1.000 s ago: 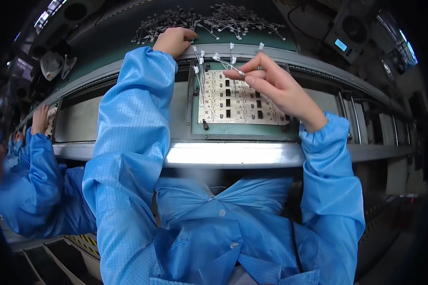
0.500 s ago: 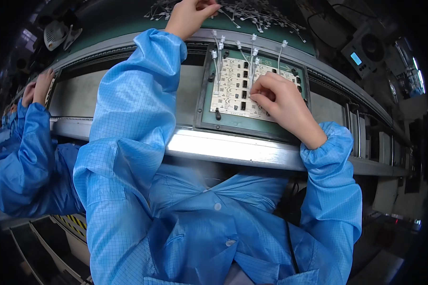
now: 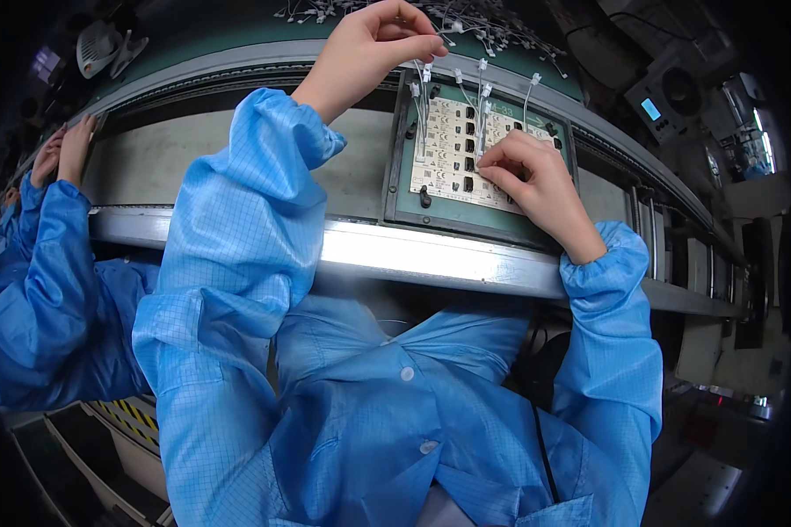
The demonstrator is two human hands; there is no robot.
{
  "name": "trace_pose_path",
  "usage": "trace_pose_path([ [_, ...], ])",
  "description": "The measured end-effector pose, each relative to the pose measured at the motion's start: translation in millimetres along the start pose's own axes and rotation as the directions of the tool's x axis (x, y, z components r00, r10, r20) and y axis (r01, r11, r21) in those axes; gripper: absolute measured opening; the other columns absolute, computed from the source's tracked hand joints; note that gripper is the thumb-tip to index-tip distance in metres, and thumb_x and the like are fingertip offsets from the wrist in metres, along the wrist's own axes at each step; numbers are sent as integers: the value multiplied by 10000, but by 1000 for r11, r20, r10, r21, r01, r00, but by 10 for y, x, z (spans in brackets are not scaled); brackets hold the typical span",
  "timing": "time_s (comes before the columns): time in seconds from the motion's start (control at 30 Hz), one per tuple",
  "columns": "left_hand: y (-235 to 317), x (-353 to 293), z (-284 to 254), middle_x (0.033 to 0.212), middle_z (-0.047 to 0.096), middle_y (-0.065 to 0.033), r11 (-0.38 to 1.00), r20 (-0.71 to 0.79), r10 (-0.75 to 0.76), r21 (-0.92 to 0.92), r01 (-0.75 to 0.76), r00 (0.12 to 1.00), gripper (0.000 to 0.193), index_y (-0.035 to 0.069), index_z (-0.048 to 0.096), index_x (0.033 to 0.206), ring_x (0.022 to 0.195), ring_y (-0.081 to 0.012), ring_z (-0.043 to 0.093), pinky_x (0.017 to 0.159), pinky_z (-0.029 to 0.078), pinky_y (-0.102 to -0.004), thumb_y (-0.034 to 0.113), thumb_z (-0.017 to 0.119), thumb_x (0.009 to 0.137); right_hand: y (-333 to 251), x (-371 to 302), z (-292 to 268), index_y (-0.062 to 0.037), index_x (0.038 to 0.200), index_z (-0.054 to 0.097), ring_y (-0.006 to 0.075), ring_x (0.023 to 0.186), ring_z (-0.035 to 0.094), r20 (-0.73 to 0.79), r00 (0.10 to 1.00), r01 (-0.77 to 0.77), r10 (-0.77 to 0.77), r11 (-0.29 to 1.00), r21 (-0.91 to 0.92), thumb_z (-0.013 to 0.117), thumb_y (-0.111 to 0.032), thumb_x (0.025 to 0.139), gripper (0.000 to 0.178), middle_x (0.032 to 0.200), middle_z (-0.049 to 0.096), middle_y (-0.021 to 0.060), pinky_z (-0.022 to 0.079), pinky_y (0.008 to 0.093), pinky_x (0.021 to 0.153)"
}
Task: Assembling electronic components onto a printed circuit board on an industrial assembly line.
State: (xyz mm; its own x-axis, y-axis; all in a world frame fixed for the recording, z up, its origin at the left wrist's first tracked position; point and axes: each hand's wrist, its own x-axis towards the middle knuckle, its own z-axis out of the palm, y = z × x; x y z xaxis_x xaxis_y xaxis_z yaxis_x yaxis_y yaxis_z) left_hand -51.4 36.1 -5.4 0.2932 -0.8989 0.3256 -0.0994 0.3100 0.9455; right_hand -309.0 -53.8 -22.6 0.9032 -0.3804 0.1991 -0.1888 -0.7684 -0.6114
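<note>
My left hand point(image 3: 373, 57) is raised over the far rail, just left of the board. Its thumb and forefinger are pinched together, and a thin white cable with a small plug point(image 3: 454, 29) shows at the fingertips. My right hand point(image 3: 536, 176) rests over a panel of white circuit boards point(image 3: 444, 180), fingertips closed at the lower end of an upright white cable point(image 3: 486, 101). Other white cables point(image 3: 424, 97) stand up from the panel with plugs at their free tops. The panel sits in a green, dark-edged fixture point(image 3: 400, 189); my right fingers hide part of it.
A conveyor with a metal near rail point(image 3: 448, 255) carries the fixture. Beyond it, loose white cables point(image 3: 501, 35) lie on a green surface. A device with a lit blue display point(image 3: 650, 109) stands at right. At left are a co-worker's hands point(image 3: 66, 154) and blue sleeve.
My left hand has come down and rightward from the loose cables toward the board, still pinched. My right hand stays at the same part of the panel. The view has shifted slightly.
</note>
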Motion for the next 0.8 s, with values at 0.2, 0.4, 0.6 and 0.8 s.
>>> trace_pose_path([
  [0.2,-202,16,71,931,733,-72,992,76,123,19,-125,989,128,50,652,989,870,-163,696,793,533,-301,132,692,900,11,-62,35,10,901,712,113,685,587,-46,999,-14,11,998,-69,713,-41,845,76,816,613,47,446,244,604],
  [0.4,-129,-51,144,887,752,-75,980,74,171,89,-177,983,134,34,663,973,884,-124,706,828,534,-258,142,681,895,33,-124,114,0,887,720,130,672,596,-138,990,0,-15,994,-110,723,-46,839,66,784,616,63,449,254,588],
  [0.6,-69,-120,56,965,738,-94,970,-19,165,182,-158,986,165,15,656,1045,965,-162,709,902,540,-276,153,659,954,-240,-275,100,-84,992,739,201,889,568,-36,978,157,-207,835,-528,664,-38,841,175,848,603,35,349,360,846],
  [0.8,-54,-612,146,842,695,-50,541,87,443,768,-343,892,64,88,658,943,838,-237,686,858,476,-394,107,681,886,-226,159,-262,-114,1082,750,263,960,597,187,980,162,-66,808,-566,588,-56,863,279,939,618,90,433,388,862],
])
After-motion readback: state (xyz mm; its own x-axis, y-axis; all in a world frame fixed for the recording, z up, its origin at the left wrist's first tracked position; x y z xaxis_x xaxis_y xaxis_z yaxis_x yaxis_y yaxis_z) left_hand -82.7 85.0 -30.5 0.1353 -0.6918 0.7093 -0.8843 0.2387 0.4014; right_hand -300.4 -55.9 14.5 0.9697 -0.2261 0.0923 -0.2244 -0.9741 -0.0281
